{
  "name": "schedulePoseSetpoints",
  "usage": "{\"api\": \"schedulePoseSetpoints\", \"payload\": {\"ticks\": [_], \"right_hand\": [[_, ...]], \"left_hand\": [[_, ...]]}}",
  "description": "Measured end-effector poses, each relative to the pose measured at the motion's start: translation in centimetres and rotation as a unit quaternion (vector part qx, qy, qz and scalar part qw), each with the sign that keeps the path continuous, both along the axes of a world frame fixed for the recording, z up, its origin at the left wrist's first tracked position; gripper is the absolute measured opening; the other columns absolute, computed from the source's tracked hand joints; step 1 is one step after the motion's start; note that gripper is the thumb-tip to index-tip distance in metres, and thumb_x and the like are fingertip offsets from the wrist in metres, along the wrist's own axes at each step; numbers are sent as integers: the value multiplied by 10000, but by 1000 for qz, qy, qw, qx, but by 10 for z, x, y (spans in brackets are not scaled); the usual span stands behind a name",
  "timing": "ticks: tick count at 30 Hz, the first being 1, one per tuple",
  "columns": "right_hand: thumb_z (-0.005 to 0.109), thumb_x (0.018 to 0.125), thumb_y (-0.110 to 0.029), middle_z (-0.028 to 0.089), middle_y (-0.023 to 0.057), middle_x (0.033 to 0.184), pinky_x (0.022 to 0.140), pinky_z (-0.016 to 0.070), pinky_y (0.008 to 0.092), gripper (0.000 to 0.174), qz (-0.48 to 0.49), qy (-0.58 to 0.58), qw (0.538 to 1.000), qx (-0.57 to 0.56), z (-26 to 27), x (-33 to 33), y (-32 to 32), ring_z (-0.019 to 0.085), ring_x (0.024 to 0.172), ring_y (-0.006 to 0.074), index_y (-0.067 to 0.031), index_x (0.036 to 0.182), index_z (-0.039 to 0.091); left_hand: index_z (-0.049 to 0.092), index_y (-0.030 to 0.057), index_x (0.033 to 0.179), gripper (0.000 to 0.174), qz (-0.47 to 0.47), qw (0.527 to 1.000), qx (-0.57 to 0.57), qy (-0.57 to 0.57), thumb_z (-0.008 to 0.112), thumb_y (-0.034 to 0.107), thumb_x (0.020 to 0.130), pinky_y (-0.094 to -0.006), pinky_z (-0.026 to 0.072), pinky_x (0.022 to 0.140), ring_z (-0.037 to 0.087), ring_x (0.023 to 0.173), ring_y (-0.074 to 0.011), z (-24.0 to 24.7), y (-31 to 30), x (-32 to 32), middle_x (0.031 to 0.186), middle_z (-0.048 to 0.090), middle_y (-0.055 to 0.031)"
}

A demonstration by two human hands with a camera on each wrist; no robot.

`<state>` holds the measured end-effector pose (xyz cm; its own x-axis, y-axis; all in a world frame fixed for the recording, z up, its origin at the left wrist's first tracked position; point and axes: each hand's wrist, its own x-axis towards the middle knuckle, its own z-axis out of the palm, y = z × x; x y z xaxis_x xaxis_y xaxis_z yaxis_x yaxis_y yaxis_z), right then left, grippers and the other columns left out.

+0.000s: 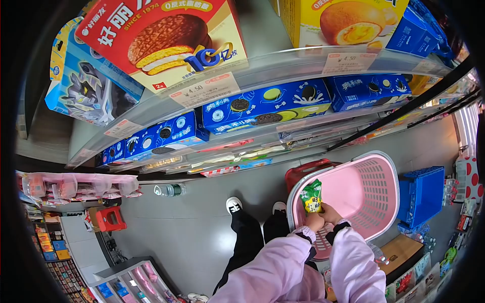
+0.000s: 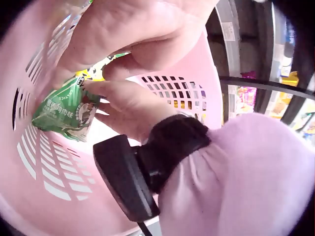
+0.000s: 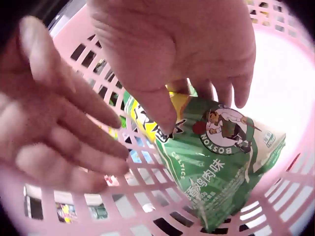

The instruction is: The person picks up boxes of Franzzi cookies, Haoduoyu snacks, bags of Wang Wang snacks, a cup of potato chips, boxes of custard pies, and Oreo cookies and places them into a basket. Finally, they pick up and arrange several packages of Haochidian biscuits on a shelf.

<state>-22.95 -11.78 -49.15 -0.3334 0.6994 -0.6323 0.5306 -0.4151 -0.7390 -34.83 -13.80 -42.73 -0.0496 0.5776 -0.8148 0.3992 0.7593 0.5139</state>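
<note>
A green and yellow snack bag point(image 1: 311, 196) is inside the pink basket point(image 1: 393, 202), near its left wall. My right hand point(image 1: 331, 215) pinches it; in the right wrist view that hand point(image 3: 182, 54) has its thumb on the front of the bag point(image 3: 209, 157) and its fingers behind. My left hand point(image 1: 314, 222) is close beside the right one. The right wrist view shows the left hand point(image 3: 59, 118) with relaxed, spread fingers, apart from the bag. In the left wrist view the left hand point(image 2: 133, 34) partly covers the bag point(image 2: 61, 113).
Shelves of blue cookie boxes point(image 1: 268, 106) and a red cake box point(image 1: 166, 45) stand ahead. A blue crate point(image 1: 423, 197) is right of the basket. Left on the floor are water bottles point(image 1: 170, 190) and a red stool point(image 1: 110, 218). Something red touches the basket's far side.
</note>
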Motion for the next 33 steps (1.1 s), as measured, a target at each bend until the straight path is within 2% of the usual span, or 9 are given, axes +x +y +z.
{"api": "schedulePoseSetpoints", "payload": {"ticks": [2,5,9,11,13,15,22,29,33], "right_hand": [[671,690,-183,618,255,888,741,474,398,361,87,-132,986,43,24,-13,9,599,860,382,48,939,547],[666,677,-222,609,271,885,734,472,420,398,90,-199,974,56,34,-20,15,589,855,404,49,942,543],[688,630,-150,628,234,879,743,480,405,464,11,-156,986,57,67,-23,16,615,840,354,27,1034,543],[711,629,-212,640,214,859,724,487,398,452,27,-80,994,63,76,-12,13,630,821,324,23,995,588],[683,660,-234,650,193,848,699,494,382,439,82,-36,995,38,37,7,8,637,797,297,24,1006,601],[664,718,-216,649,194,898,721,492,355,427,23,-73,997,21,109,-7,8,636,825,277,59,1035,584],[645,784,-229,616,185,1029,748,496,320,451,-24,14,995,101,193,-27,7,625,876,250,65,1110,541],[594,814,-254,605,168,1031,797,475,344,420,62,43,958,277,324,-97,25,602,911,278,-2,1146,541],[582,837,-246,581,167,1085,825,464,341,431,89,70,948,299,381,-145,29,587,956,268,-23,1196,499]], "left_hand": [[538,-107,994,337,-29,1000,10,5,516,142,768,-438,474,791,581,941,-410,5,3,-4,970,584,-311],[534,-80,1001,322,-98,995,8,-3,500,92,732,-441,453,793,556,964,-428,70,28,-20,982,570,-322],[488,-56,1106,367,-60,980,147,-124,451,12,747,-367,438,829,563,1006,-312,52,13,-23,1031,580,-248],[469,-23,1176,422,-147,936,74,-313,412,-50,759,-315,419,854,534,1043,-243,96,32,-49,1099,565,-177],[445,3,1229,464,-136,925,89,-344,395,-72,774,-286,417,853,525,1039,-218,95,27,-67,1137,550,-125],[434,3,1239,420,-151,922,113,-339,435,-40,821,-273,428,855,531,1031,-176,122,26,-101,1114,563,-90],[460,27,1238,359,-69,943,169,-278,465,95,886,-277,453,814,534,972,-147,144,8,-243,1140,538,-73],[435,7,1253,366,-57,938,254,-231,443,25,888,-290,432,897,522,1056,-158,190,28,-334,1157,541,-109],[431,-14,1244,353,-46,919,309,-242,458,45,898,-279,444,878,543,1033,-163,270,49,-348,1131,559,-118]]}}
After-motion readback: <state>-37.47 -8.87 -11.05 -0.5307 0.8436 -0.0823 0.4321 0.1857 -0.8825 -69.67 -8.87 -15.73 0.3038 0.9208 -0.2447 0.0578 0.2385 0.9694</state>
